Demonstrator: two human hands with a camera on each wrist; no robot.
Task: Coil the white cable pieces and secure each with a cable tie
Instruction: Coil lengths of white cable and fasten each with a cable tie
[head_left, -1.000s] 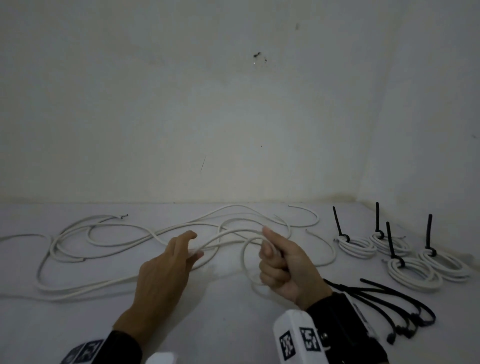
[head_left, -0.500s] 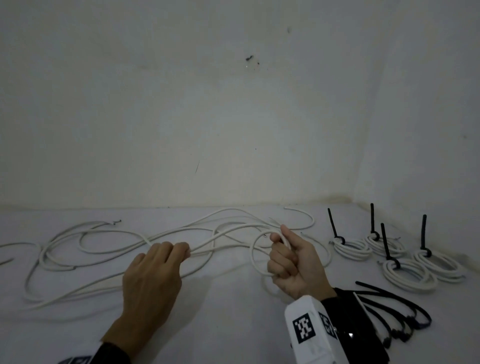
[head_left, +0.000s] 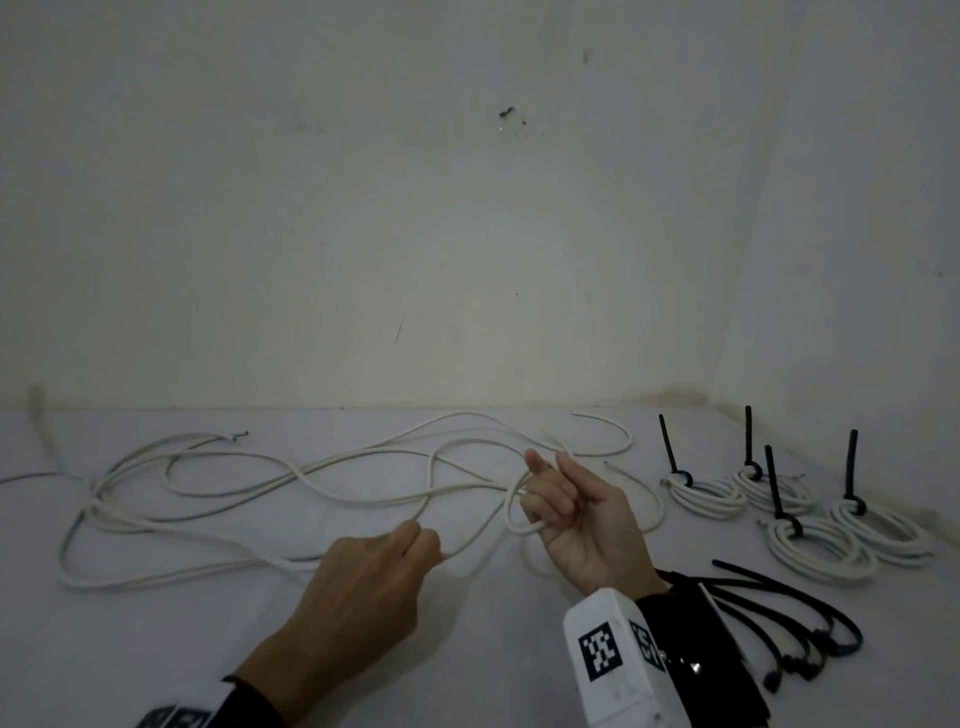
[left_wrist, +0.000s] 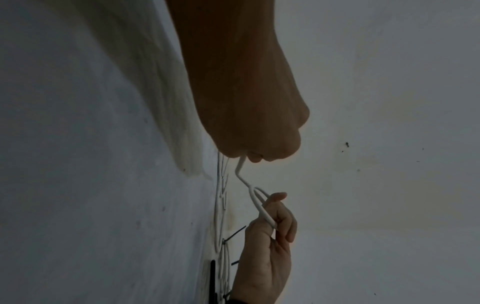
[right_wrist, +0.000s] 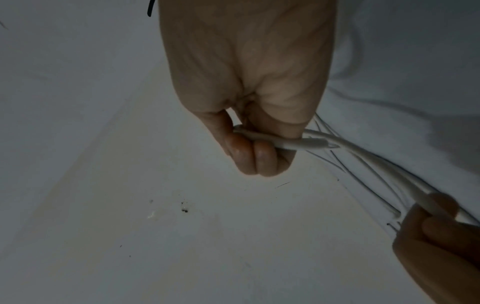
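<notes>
While the right hand (head_left: 582, 519) holds the start of a coil above the surface (head_left: 467, 649), the move ahead turns on how the free run of cable (head_left: 470, 540) lies between the two hands. The right hand is palm-up, right of centre, with its fingers (right_wrist: 249, 156) curled around one small loop (head_left: 514, 512); the right wrist view shows the cable end pinched under those fingers. The left hand (head_left: 363, 582) sits nearer the front edge and to the left of the right hand, fingers closed in a pinch on the same cable just beside the loop. In the left wrist view the cable leaves the left hand (left_wrist: 254, 127) and runs straight to the right hand (left_wrist: 265, 246).

The short span between the hands runs roughly left to right, rising slightly toward the loop, and appears nearly taut. From the left hand the rest of the cable trails away to the left as loose slack (head_left: 208, 483) across the back and left part of the surface. The slack therefore lies on the left hand's side, away from the loop.

Judgement: the next turn is likely fed by the left hand, which must carry its pinched section rightward and over the right fingers. The slack crosses itself in several places and could snag as it is drawn in.

Four tied coils (head_left: 810, 540) lie near the right edge, well apart from the hands. Spare ties (head_left: 779, 618) lie at the front right, just beside the right wrist.
</notes>
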